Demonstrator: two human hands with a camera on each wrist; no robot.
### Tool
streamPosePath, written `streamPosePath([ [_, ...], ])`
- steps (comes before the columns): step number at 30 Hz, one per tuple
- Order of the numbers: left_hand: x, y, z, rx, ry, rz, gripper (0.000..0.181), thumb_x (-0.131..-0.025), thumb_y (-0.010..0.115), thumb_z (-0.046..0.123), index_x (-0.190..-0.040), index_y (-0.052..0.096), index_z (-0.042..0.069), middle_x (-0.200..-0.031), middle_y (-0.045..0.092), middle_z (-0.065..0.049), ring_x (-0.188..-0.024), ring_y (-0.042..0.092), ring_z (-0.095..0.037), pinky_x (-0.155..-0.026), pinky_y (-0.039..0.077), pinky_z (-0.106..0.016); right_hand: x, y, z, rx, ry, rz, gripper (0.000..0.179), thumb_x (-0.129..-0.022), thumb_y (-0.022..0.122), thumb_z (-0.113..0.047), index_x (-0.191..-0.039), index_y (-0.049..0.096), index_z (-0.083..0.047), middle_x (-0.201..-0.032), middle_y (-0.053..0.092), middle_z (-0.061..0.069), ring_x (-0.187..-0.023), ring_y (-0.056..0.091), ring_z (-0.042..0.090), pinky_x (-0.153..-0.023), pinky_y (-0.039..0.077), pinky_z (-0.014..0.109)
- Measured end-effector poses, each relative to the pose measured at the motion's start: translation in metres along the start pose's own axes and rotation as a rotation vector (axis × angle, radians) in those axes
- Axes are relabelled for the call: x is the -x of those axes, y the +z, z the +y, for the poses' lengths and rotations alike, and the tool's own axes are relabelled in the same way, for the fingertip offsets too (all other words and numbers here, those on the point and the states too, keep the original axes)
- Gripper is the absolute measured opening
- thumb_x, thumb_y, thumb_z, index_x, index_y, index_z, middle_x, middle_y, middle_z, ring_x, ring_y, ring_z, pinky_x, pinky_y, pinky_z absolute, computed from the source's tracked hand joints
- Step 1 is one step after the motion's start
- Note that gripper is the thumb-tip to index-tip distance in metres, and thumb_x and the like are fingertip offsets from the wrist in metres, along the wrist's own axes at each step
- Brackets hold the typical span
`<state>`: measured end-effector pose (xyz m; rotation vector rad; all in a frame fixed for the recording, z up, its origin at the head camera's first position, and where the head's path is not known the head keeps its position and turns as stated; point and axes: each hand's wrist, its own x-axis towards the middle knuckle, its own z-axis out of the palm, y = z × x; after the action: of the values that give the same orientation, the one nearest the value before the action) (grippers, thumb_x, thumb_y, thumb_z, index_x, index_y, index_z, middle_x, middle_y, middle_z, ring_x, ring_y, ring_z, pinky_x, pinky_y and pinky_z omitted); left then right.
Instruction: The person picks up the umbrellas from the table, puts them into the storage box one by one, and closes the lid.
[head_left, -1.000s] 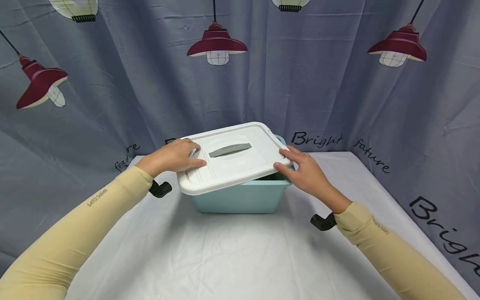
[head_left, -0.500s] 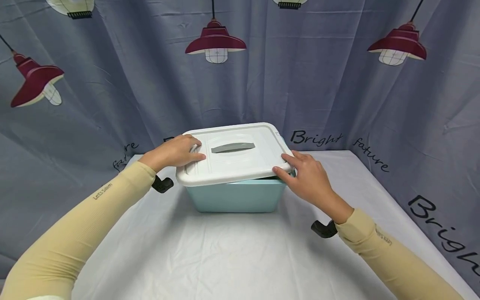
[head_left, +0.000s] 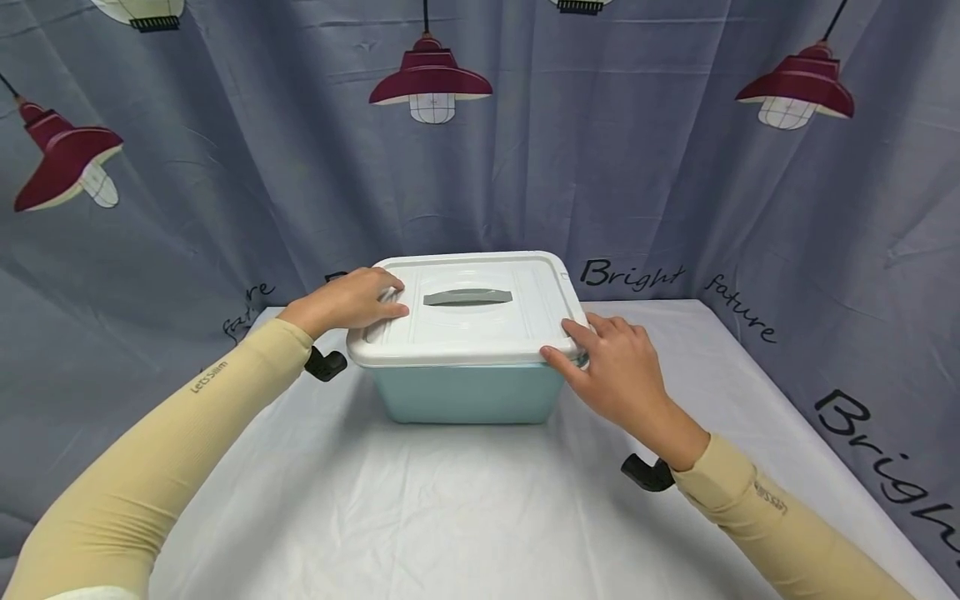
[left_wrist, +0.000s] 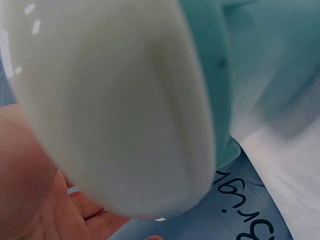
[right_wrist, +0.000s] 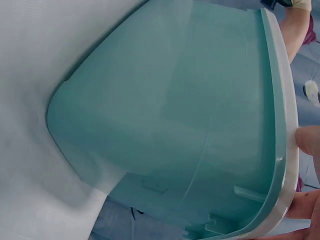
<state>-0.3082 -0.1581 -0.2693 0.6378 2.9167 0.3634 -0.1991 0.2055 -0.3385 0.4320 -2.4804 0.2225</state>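
Observation:
A white lid (head_left: 480,329) with a grey handle (head_left: 467,297) lies level over a pale turquoise storage box (head_left: 468,394) in the head view. My left hand (head_left: 348,300) holds the lid's left side, with its thumb on top. At the front right corner, my right hand (head_left: 618,367) grips the lid's edge, thumb at the front and a finger on top. Close against the box's rim runs the lid's edge (right_wrist: 289,115) in the right wrist view. The box's inside is hidden.
A white cloth (head_left: 465,508) covers the table under the box. Behind and at the sides hangs a grey-blue curtain (head_left: 300,150) printed with red lamps and lettering. Black devices sit at both wrists, one at the left wrist (head_left: 326,364).
The lid has turned from a slant and come down level on the box, covering the gap at the right. My right hand has lowered slightly with its corner; both hands stay on the lid.

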Motion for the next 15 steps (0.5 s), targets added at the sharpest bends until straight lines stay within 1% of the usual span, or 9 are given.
streamPosePath([
  [3,-0.001,0.0,0.001,-0.005,0.003,-0.015,0.057,-0.099,0.063,0.039,-0.144,0.054,0.006,-0.155,0.042,-0.019,-0.147,0.034,-0.035,-0.118,0.029,-0.052,0.004,-0.001,-0.002,0.019,-0.022,0.019,0.058,-0.088,0.067,-0.057,-0.122,0.074,-0.011,-0.12,0.069,0.024,-0.104,0.064,0.042,-0.086,0.047,0.059],
  [7,0.0,0.001,0.001,-0.028,0.014,-0.017,0.057,-0.098,0.064,0.038,-0.144,0.054,0.005,-0.155,0.041,-0.02,-0.147,0.033,-0.037,-0.118,0.028,-0.053,0.01,0.001,-0.006,0.043,-0.038,0.023,0.059,-0.088,0.067,-0.057,-0.121,0.074,-0.01,-0.118,0.07,0.025,-0.101,0.065,0.042,-0.086,0.047,0.058],
  [12,-0.001,0.005,-0.001,-0.018,0.031,0.009,0.057,-0.098,0.065,0.037,-0.143,0.055,0.005,-0.154,0.044,-0.02,-0.146,0.034,-0.037,-0.118,0.028,-0.053,0.012,0.003,-0.005,0.046,-0.042,0.053,0.059,-0.087,0.069,-0.056,-0.12,0.074,-0.008,-0.117,0.069,0.026,-0.1,0.066,0.042,-0.086,0.048,0.057],
  [15,-0.001,0.007,-0.003,-0.009,0.046,0.018,0.057,-0.097,0.064,0.038,-0.143,0.055,0.005,-0.153,0.045,-0.019,-0.146,0.034,-0.036,-0.118,0.028,-0.052,0.013,0.003,-0.004,0.045,-0.036,0.053,0.059,-0.087,0.069,-0.056,-0.12,0.074,-0.008,-0.118,0.069,0.026,-0.1,0.066,0.042,-0.086,0.048,0.057],
])
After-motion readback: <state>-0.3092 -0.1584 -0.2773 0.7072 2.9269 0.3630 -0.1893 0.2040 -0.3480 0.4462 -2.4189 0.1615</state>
